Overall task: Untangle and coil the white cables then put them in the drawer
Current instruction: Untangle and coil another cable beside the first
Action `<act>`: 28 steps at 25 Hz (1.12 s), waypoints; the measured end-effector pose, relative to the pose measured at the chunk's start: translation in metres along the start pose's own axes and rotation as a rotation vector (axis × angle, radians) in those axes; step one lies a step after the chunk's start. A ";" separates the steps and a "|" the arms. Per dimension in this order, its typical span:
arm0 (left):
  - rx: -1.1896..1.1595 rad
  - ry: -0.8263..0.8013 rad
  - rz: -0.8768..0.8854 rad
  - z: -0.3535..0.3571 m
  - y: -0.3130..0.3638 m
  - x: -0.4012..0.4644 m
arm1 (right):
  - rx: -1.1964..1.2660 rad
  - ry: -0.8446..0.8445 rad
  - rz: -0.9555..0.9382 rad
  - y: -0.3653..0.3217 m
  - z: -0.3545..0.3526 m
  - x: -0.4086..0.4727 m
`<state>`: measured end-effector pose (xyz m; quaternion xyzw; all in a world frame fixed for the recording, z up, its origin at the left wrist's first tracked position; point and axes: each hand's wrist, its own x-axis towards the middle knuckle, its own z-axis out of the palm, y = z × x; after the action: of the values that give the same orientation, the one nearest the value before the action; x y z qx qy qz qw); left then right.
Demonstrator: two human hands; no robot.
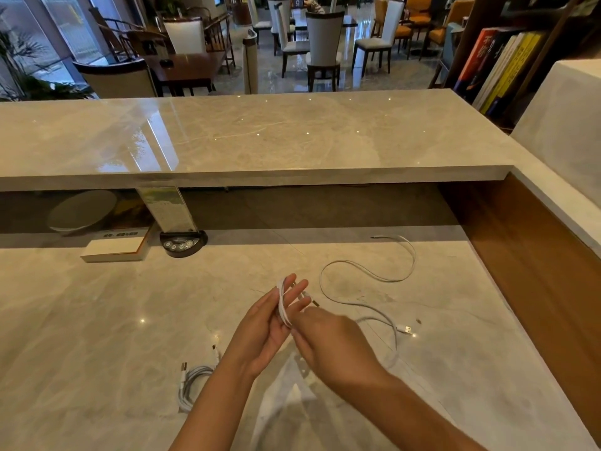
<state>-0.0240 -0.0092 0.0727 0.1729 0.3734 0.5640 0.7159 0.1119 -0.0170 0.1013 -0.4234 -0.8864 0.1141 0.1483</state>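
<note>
A pale marble table [97, 320] fills the foreground, glossy enough to catch small points of light. Above its far edge runs a raised marble ledge [260, 135], and a wood panel [536, 255] closes the right side. Under the ledge stand a white bowl [81, 213], a book [117, 247] lying flat and a dark round socket unit [183, 244]. Beyond lies a dining hall with a shiny tiled floor [400, 76] (it mirrors the chairs). White-backed chairs [323, 43] surround dark wood tables [185, 68]. Tall windows [42, 37] and plants [19, 70] line the left; a bookshelf [497, 66] stands at right.
</note>
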 end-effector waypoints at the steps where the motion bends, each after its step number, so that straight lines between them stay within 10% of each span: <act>1: -0.014 -0.002 -0.003 0.000 0.000 0.001 | -0.109 0.005 0.008 -0.004 0.008 -0.004; 17: -0.323 -0.136 0.117 -0.017 0.010 0.001 | 0.089 0.151 0.230 0.088 -0.002 -0.044; 22: -0.371 -0.176 0.068 -0.010 0.006 0.004 | 0.518 0.180 0.510 0.088 -0.002 -0.048; 28: -0.315 -0.225 -0.029 0.001 -0.015 0.008 | 1.349 0.613 1.032 0.100 -0.007 -0.025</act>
<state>-0.0125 -0.0058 0.0607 0.1154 0.2004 0.5822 0.7795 0.2008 0.0254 0.0709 -0.6034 -0.2525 0.5443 0.5252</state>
